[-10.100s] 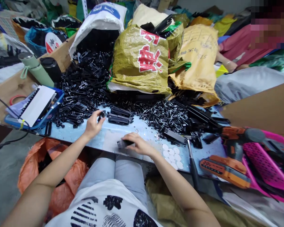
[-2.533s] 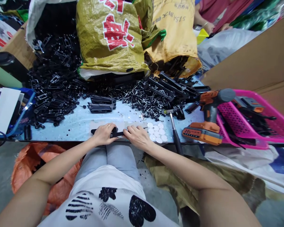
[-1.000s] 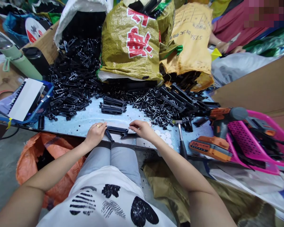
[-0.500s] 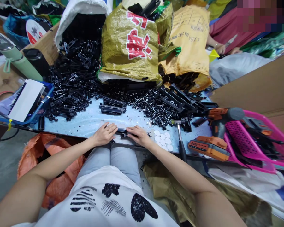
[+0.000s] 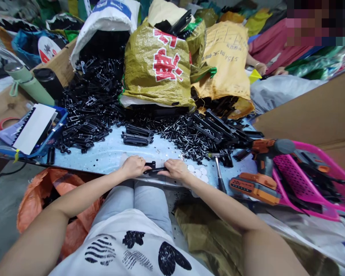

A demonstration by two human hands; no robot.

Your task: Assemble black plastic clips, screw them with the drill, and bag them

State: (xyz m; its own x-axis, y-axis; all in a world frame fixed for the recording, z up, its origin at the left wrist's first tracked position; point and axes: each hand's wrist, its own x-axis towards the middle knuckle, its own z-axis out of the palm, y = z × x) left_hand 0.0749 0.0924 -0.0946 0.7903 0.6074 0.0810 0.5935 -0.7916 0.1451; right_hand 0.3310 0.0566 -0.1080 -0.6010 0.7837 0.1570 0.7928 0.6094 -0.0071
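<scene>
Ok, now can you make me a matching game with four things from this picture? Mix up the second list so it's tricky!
Things:
1. hammer
2. basket
3. flask
4. black part

Clues:
A. pale green
B. held between the left hand and the right hand
C. between the white discs and the drill
D. pink

Right pairs: 1-C, 2-D, 3-A, 4-B
</scene>
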